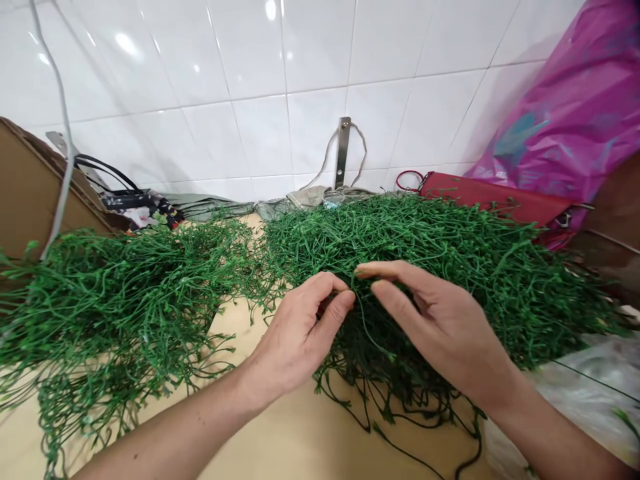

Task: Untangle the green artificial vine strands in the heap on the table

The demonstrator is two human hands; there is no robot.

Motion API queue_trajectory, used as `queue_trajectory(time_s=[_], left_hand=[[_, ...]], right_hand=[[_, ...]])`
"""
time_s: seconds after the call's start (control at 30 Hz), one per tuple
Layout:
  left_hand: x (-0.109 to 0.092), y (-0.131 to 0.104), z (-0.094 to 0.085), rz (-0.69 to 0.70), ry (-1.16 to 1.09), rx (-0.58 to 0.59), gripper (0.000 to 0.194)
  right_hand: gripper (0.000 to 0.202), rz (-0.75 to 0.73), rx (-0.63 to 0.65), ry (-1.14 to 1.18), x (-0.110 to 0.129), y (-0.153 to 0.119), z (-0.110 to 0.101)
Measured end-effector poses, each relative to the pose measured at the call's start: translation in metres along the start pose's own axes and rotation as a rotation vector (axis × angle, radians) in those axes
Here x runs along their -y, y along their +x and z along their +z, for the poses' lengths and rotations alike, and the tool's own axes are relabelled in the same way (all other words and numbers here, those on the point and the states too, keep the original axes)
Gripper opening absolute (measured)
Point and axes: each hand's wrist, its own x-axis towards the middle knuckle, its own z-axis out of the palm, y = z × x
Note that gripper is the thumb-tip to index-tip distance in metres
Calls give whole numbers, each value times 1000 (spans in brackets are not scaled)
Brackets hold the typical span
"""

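Between thumb and forefinger, my left hand [313,327] pinches one end of a thin green stem [367,327], which looks like artificial greenery. The rest of the stem curves down in front of the pile. Close to those fingertips is my right hand [435,313], its thumb and forefinger apart and nothing visible between them. Both hands hover over the near side of a large heap of tangled green stems [425,230] with small forked tips. A second heap of the same stems [135,287] spreads over the left side of the tan table [300,433].
A red bag [500,197] and a pink plastic bag [565,120] are behind the right heap. Clear plastic [600,393] lies at right. On the left stand a cardboard box [35,180] and a white cable [63,133]. White tiled wall [250,67] closes the back.
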Motion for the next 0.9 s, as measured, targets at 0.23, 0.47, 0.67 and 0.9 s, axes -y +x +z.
queue_trajectory(time_s=[0.23, 0.47, 0.67, 0.9], left_hand=[[-1, -2, 3, -6, 42, 42, 26], [-2, 1, 4, -8, 119, 73, 24], [-2, 1, 5, -22, 130, 38, 25], [0, 0, 7, -3, 147, 11, 26]], right_hand=[[12, 182, 238, 263, -2, 0, -1], [13, -80, 45, -169, -8, -9, 11], [15, -31, 27, -198, -7, -8, 19], [12, 275, 142, 169, -1, 4, 22]])
